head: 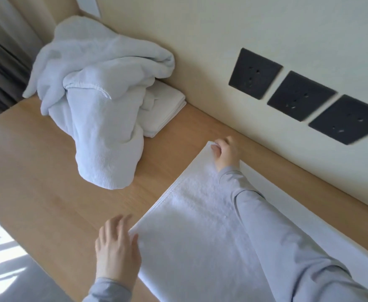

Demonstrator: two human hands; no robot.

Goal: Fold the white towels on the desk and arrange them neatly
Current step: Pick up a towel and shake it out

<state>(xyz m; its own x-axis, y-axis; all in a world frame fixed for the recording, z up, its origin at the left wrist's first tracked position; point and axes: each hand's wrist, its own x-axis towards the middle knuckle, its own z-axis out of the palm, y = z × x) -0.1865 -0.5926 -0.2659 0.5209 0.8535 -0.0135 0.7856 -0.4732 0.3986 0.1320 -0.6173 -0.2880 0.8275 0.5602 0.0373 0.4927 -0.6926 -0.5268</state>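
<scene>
White terry towel [200, 225], likely soft, light and limp, lies flat on the desk [48, 182] before me, best taken by its corners: my right hand [225, 153] pinches the far one, my left hand [116, 247], fingers straight and holding nothing, lies at the near corner.

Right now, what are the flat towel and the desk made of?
The flat towel looks like white terry cotton, matte, with nubbly pile and a stitched hem. The desk seems light wood or wood-look laminate, smooth, with fine grain lines.
</scene>
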